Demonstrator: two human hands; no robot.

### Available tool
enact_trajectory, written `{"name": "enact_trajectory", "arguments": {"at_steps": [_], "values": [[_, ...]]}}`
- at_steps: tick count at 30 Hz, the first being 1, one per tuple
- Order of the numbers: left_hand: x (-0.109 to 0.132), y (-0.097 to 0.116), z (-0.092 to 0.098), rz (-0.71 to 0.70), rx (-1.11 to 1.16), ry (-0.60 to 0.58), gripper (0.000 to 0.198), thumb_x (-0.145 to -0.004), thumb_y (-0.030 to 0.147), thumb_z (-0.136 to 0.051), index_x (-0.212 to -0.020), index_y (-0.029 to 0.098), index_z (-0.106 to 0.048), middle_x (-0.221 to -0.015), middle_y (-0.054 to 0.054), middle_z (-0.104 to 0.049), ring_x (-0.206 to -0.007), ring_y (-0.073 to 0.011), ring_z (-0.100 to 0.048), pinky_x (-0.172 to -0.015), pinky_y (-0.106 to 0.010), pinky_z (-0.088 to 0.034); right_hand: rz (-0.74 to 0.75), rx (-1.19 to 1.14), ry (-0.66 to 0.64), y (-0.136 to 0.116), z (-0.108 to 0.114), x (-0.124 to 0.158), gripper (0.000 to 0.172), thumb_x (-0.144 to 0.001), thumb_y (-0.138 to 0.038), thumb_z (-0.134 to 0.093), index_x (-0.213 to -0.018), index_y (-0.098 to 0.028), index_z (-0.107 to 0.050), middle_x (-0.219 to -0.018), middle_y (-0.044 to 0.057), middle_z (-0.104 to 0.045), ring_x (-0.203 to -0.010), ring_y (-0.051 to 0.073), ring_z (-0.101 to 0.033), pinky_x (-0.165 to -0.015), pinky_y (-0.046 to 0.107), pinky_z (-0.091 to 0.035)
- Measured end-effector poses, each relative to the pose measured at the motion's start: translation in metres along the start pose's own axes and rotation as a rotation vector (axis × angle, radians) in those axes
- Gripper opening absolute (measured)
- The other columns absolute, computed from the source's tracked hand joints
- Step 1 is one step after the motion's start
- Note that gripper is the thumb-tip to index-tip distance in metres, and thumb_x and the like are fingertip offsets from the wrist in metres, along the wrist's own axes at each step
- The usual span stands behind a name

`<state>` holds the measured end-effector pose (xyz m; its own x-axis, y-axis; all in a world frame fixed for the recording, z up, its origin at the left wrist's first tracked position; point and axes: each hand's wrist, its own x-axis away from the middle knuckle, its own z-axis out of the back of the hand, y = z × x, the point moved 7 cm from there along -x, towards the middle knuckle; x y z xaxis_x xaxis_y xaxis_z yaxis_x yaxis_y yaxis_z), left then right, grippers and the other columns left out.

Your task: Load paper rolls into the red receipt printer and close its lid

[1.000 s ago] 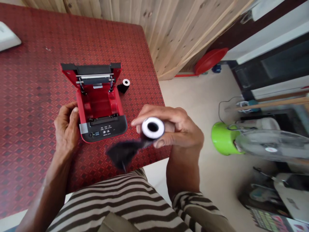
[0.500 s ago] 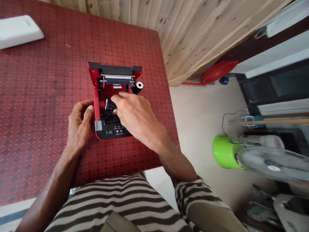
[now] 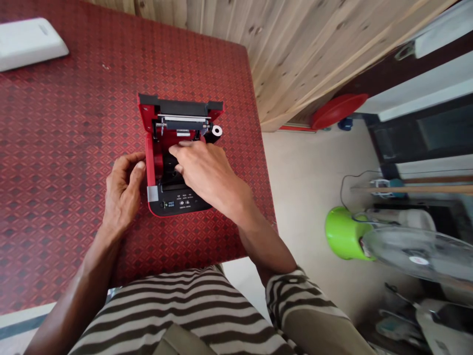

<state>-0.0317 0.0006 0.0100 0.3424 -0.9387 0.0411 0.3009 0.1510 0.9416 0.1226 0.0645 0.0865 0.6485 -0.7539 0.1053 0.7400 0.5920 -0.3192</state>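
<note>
A small red and black receipt printer [image 3: 181, 203] stands on the table with its lid [image 3: 183, 107] raised. My right hand [image 3: 207, 170] reaches into its paper bay, fingers closed round a dark roll [image 3: 169, 160] that is mostly hidden by the hand and shadow. My left hand [image 3: 123, 185] lies at the printer's left side. Its fingers are loosely bent, the thumb apart from the forefinger, and the fingertips rest against the red wall. Behind my right hand, by the printer's right side, is a black paper roll [image 3: 213, 134] with a white end.
The table [image 3: 88, 123] has a red patterned cover. At its far left lies a white device [image 3: 29, 44]. Wooden panelling [image 3: 288, 59] borders the far edge. On the floor to the right are a green bucket [image 3: 340, 234], a clear fan-like cover [image 3: 417, 254] and a red basin [image 3: 338, 109].
The dark roll has gone deeper into the bay; its light rim no longer shows. Printer and table sit slightly further right in view. Both hands keep nearly the same pose.
</note>
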Motion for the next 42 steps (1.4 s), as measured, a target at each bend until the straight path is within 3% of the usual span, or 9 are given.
{"name": "enact_trajectory", "arguments": {"at_steps": [6,13,17,22,28,31,35,39,42], "values": [[-0.001,-0.001,0.000,0.016,0.028,-0.005,0.034,-0.096,0.042,-0.057,-0.117,0.021,-0.073,-0.108,-0.005,-0.076,-0.088,-0.0154,-0.063,-0.083,-0.031,-0.048,0.343,-0.179,0.003,-0.019,0.016,0.044,0.044,-0.097,0.001,-0.045,-0.133,-0.018,-0.063,-0.126,0.004,-0.073,-0.114,0.018,-0.065,-0.109,0.040,-0.050],[-0.005,-0.002,0.005,0.051,0.147,0.013,0.036,-0.095,0.046,-0.060,-0.117,0.021,-0.073,-0.099,-0.006,-0.077,-0.089,-0.0186,-0.070,-0.084,-0.034,-0.053,0.273,-0.104,0.270,-0.010,0.018,0.074,0.024,-0.103,-0.008,-0.048,-0.108,-0.012,-0.072,-0.111,0.010,-0.075,-0.102,0.019,-0.062,-0.094,0.036,-0.056],[-0.018,0.022,0.016,-0.085,0.223,0.110,0.028,-0.094,0.040,-0.063,-0.111,0.021,-0.076,-0.110,-0.007,-0.076,-0.097,-0.0196,-0.072,-0.085,-0.034,-0.054,0.277,-0.035,0.511,-0.011,0.015,0.087,0.021,-0.103,-0.010,-0.051,-0.106,-0.013,-0.071,-0.109,0.008,-0.075,-0.096,0.018,-0.061,-0.086,0.034,-0.055],[-0.057,0.070,0.015,-0.344,0.232,0.199,0.040,-0.096,0.048,-0.058,-0.109,0.015,-0.076,-0.095,-0.007,-0.072,-0.087,-0.0169,-0.068,-0.073,-0.027,-0.048,0.270,0.046,0.683,-0.017,0.009,0.096,0.015,-0.100,-0.009,-0.057,-0.103,-0.014,-0.071,-0.098,0.005,-0.075,-0.090,0.016,-0.061,-0.075,0.032,-0.053],[-0.092,0.087,-0.013,-0.170,0.318,0.109,0.038,-0.097,0.033,-0.046,-0.096,0.008,-0.075,-0.085,-0.007,-0.068,-0.069,-0.0110,-0.058,-0.067,-0.027,-0.049,0.284,0.113,0.749,-0.022,0.007,0.104,0.010,-0.098,-0.011,-0.062,-0.103,-0.014,-0.071,-0.094,0.002,-0.074,-0.085,0.015,-0.060,-0.070,0.031,-0.051],[-0.079,0.089,-0.012,-0.176,0.384,0.057,0.022,-0.085,0.018,-0.057,-0.098,0.013,-0.073,-0.102,-0.007,-0.073,-0.096,-0.0163,-0.067,-0.089,-0.033,-0.055,0.287,0.117,0.758,-0.021,0.006,0.107,0.010,-0.098,-0.011,-0.063,-0.103,-0.014,-0.071,-0.093,0.003,-0.074,-0.086,0.015,-0.060,-0.071,0.031,-0.051],[-0.040,0.069,-0.006,-0.098,0.392,-0.057,0.046,-0.069,0.024,-0.078,-0.115,0.022,-0.072,-0.122,-0.005,-0.072,-0.128,-0.0242,-0.061,-0.122,-0.046,-0.037,0.282,0.100,0.751,-0.019,0.003,0.108,0.012,-0.097,-0.009,-0.063,-0.105,-0.012,-0.071,-0.094,0.004,-0.074,-0.088,0.016,-0.061,-0.073,0.032,-0.052],[-0.006,0.040,-0.011,0.102,0.400,-0.197,0.064,-0.071,0.031,-0.083,-0.132,0.027,-0.064,-0.146,-0.008,-0.062,-0.139,-0.0295,-0.054,-0.122,-0.051,-0.039,0.265,0.091,0.728,-0.018,-0.001,0.108,0.015,-0.098,-0.011,-0.059,-0.107,-0.016,-0.071,-0.096,0.004,-0.075,-0.088,0.017,-0.062,-0.078,0.033,-0.054],[0.001,0.036,-0.014,0.102,0.392,-0.240,0.061,-0.077,0.034,-0.080,-0.135,0.027,-0.064,-0.147,-0.009,-0.062,-0.136,-0.0290,-0.057,-0.117,-0.048,-0.045,0.202,0.039,0.730,-0.015,-0.001,0.107,0.018,-0.100,-0.011,-0.056,-0.106,-0.021,-0.070,-0.107,0.004,-0.076,-0.100,0.017,-0.064,-0.088,0.035,-0.054]]}}
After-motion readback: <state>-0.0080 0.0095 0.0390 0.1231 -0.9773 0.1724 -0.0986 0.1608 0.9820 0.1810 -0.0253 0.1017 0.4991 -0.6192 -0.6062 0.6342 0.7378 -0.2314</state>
